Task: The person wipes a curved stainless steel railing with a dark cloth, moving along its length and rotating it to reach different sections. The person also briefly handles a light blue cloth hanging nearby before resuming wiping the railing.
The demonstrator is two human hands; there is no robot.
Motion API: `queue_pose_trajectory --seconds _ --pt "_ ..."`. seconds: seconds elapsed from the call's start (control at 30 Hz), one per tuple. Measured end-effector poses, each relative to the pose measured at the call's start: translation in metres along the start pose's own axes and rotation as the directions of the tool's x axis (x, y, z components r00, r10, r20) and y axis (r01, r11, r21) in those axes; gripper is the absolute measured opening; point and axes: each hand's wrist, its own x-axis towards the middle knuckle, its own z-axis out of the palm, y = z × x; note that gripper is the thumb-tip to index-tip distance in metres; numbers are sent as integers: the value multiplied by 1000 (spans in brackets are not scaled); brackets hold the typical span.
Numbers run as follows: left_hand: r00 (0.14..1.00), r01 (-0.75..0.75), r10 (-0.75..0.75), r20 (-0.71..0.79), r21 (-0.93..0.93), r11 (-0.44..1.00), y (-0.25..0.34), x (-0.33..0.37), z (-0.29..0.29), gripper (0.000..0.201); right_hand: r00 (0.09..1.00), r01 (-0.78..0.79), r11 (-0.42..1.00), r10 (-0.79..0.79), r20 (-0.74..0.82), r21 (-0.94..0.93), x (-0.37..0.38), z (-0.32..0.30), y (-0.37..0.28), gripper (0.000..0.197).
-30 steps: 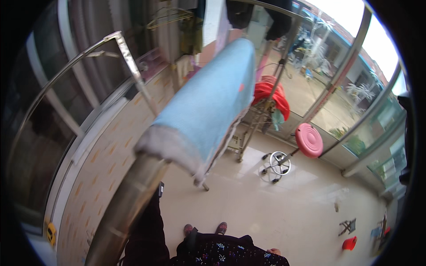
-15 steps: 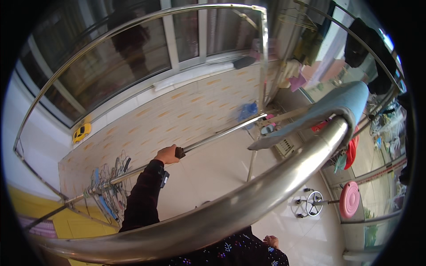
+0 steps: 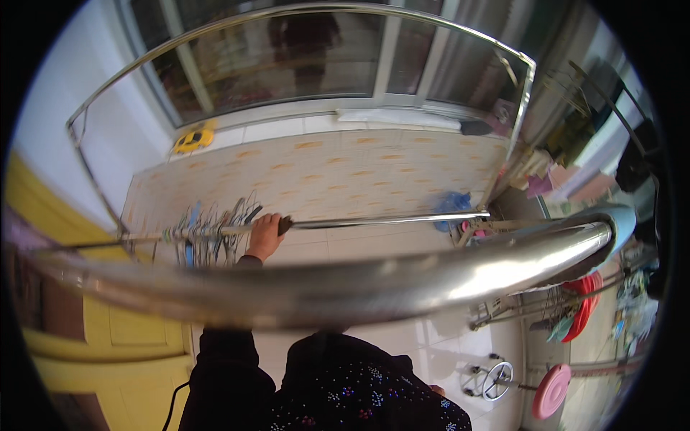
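My left hand [image 3: 265, 238] reaches forward and is closed round the thin metal rail [image 3: 388, 220] of a clothes-drying rack. Right beside its fingers is a small dark brown piece [image 3: 285, 225] on that rail; whether the hand touches it too is unclear. Several hangers [image 3: 208, 233] hang bunched on the rail just left of the hand. Only a sliver of my right hand [image 3: 437, 390] shows low at my right side, its fingers hidden. A thick shiny metal bar [image 3: 431, 280] crosses close in front of me, over part of my left forearm.
The rack's upper frame [image 3: 316, 9] arches before a glass door. A light blue cloth [image 3: 622, 219] lies over the thick bar's right end. At lower right is a stool with a pink seat [image 3: 552, 391]. A yellow toy car [image 3: 193, 141] rests on the ledge; yellow cabinets [image 3: 136, 334] stand left.
The view has turned and levelled, so the rack and thick bar now run more nearly straight across. My left hand still grips the rail by the dark piece. Less of my right hand shows.
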Motion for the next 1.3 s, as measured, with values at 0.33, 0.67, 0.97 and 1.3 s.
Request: queue_pose_trajectory --seconds 0.33,0.67,0.97,1.3 --pt "828 253 -102 552 -529 -810 178 -88 -61 54 972 234 949 -223 -74 210 93 -60 -92 38" --pt "841 293 -28 540 -499 -816 206 -170 -120 64 613 551 649 -741 273 525 -34 6 -408 56" --pt "793 276 -174 583 -599 -752 103 -247 -144 55 637 713 644 -760 127 278 -66 106 -495 22" --pt "494 310 -475 728 -658 -686 -17 -312 -159 40 570 799 581 -814 114 155 -116 209 -580 16"
